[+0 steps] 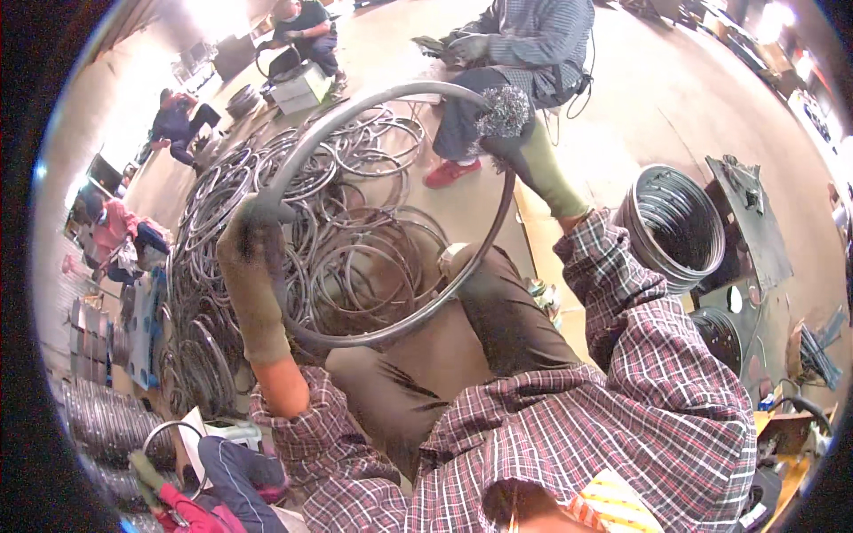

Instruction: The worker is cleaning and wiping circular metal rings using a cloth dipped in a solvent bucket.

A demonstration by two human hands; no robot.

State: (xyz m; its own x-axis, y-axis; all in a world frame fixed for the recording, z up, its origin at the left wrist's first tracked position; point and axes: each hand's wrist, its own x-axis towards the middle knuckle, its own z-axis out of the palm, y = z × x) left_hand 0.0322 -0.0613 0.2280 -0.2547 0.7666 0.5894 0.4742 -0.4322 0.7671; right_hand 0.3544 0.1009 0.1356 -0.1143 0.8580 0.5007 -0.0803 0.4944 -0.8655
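Observation:
A large metal wheel rim [355, 340] is held upright before me, its lower edge close to my knees. My left hand [251, 226], in an olive glove with a dark, stained palm, is closed around the rim's left side. In my right hand [518, 149], also gloved, is a wad of steel wool [506, 111], a tangle of shiny grey strands. This wad presses against the upper right of the rim. The fingers of my right hand are partly hidden behind it.
A broad heap of loose rims [235, 191] covers the floor ahead and to the left. Stacked rims [671, 231] stand at my right beside a dark sheet [751, 222]. One co-worker [542, 44] sits just ahead; others sit farther left, and one is close at lower left.

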